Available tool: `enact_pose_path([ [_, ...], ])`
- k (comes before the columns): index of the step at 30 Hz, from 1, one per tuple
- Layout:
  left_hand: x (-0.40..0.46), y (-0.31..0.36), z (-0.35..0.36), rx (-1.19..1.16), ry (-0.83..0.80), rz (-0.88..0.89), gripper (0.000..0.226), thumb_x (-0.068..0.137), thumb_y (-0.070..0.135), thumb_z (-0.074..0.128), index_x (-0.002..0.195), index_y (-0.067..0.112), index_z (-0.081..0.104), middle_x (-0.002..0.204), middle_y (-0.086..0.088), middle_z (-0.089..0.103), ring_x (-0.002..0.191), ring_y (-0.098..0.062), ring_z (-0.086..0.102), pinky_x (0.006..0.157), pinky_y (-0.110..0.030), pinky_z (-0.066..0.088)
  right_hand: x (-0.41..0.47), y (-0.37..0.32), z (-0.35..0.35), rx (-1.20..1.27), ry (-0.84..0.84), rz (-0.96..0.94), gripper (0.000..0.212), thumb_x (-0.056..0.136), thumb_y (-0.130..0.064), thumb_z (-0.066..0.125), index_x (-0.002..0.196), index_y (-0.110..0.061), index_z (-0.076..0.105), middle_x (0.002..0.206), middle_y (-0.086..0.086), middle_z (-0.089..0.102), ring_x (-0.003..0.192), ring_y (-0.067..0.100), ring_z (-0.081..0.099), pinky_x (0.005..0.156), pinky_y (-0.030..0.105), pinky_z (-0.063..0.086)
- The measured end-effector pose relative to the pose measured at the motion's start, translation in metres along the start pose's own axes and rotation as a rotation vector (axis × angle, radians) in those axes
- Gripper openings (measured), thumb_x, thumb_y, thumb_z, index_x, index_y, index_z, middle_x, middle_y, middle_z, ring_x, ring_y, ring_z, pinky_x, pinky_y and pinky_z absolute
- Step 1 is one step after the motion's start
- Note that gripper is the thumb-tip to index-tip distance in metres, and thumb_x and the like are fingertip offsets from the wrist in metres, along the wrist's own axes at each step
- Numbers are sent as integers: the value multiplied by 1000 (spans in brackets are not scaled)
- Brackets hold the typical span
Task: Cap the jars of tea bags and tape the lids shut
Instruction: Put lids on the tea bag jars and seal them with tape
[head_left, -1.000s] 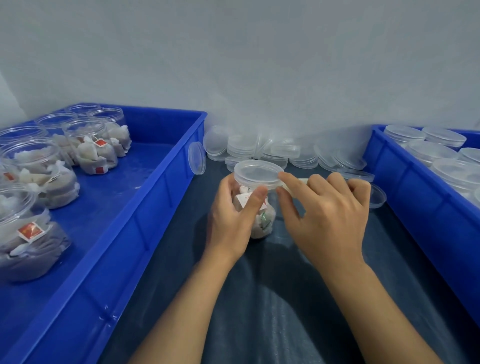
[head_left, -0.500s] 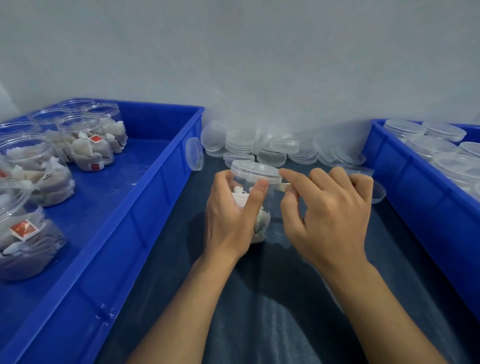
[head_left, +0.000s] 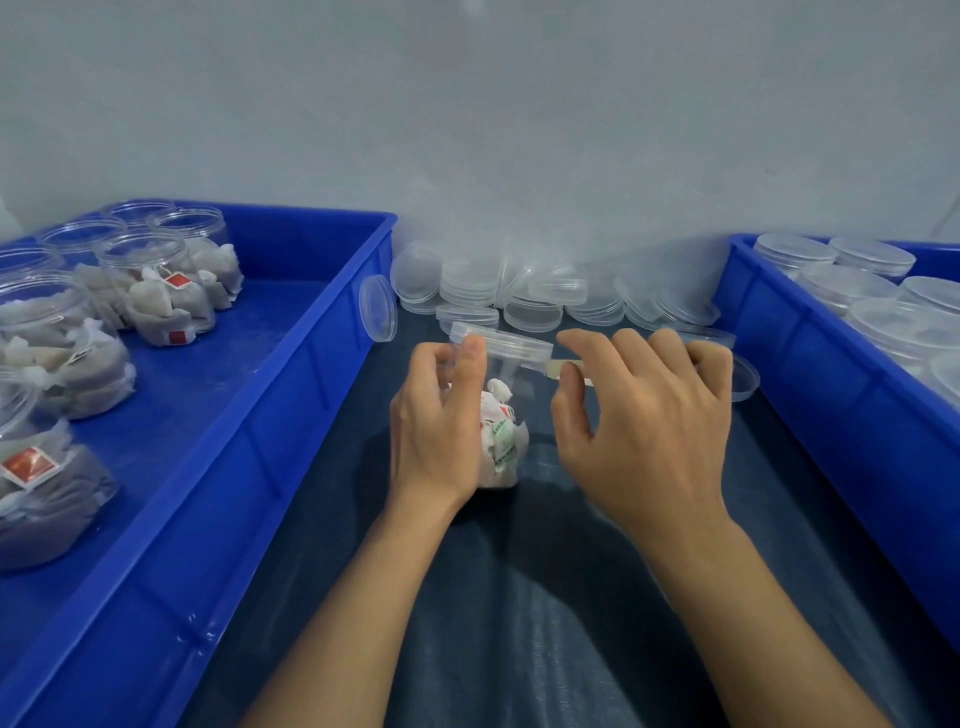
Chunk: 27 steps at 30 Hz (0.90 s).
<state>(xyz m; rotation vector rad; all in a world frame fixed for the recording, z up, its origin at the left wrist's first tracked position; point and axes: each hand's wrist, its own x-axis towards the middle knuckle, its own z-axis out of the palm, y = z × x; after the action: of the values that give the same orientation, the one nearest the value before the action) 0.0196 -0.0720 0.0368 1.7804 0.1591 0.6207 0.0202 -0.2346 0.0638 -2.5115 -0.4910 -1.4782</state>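
Jar of tea bags (head_left: 501, 431): on dark mat between two blue trays, lid (head_left: 506, 344) on. Left hand (head_left: 441, 421) grips the body; right hand (head_left: 644, 415) pinches tape strip (head_left: 558, 368) at the lid edge. Taping underway. Left tray (head_left: 291, 415): uncapped jars (head_left: 156, 291) remaining.

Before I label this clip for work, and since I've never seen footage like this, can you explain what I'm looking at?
There is no machine here. A camera worn on a person's head looks down at their two bare hands. The left hand grips a clear jar of tea bags, already capped with a lid. The right hand pinches a strip of tape running from the lid's rim. The jar stands on a dark cloth. The left bin holds open jars; the right bin holds capped ones. Spare lids are piled by the wall.
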Motion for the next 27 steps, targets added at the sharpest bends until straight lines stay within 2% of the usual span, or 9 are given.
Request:
enact_pose_path([
  [6, 1, 0, -2, 12, 10, -22, 51, 94, 75, 42, 90, 28, 60, 84, 10, 68, 79, 2, 62, 64, -10, 40, -2, 4, 6, -33, -35, 46, 25, 104, -31, 50, 110, -20, 73, 77, -4, 59, 76, 27, 53, 83, 44, 37],
  [14, 3, 1, -2, -48, 15, -60, 60, 84, 84, 43, 86, 27, 60, 74, 16, 66, 70, 3, 61, 60, -11, 40, -2, 2, 6, 105, -175, 175, 33, 101, -40, 50, 123, -27, 71, 83, -11, 65, 81, 20, 58, 89, 39, 33],
  [17, 4, -1, -1, -67, -2, -80, 64, 83, 87, 43, 87, 26, 62, 77, 12, 68, 70, 0, 62, 63, -18, 42, -1, 2, 5, 113, -189, 193, 35, 100, -42, 49, 123, -29, 71, 82, -12, 65, 81, 19, 58, 89, 38, 32],
  [20, 4, -2, -2, -71, -22, -98, 68, 82, 89, 42, 91, 25, 66, 86, 5, 73, 80, -8, 68, 71, -27, 47, 0, 3, 3, 119, -205, 216, 36, 100, -44, 49, 124, -29, 71, 84, -12, 66, 83, 19, 59, 90, 38, 32],
  [25, 5, -1, -3, -76, -31, -112, 68, 80, 90, 42, 94, 29, 70, 91, 11, 74, 83, -5, 69, 74, -31, 50, 2, 2, 1, 154, -229, 252, 35, 99, -46, 52, 125, -31, 70, 86, -12, 69, 86, 18, 60, 91, 37, 31],
  [27, 4, -1, -3, -83, -29, -109, 68, 83, 88, 43, 94, 27, 69, 89, 5, 75, 85, -12, 71, 78, -40, 56, 2, 2, -2, 173, -228, 258, 33, 98, -46, 56, 122, -31, 72, 85, -11, 70, 86, 19, 61, 91, 37, 30],
])
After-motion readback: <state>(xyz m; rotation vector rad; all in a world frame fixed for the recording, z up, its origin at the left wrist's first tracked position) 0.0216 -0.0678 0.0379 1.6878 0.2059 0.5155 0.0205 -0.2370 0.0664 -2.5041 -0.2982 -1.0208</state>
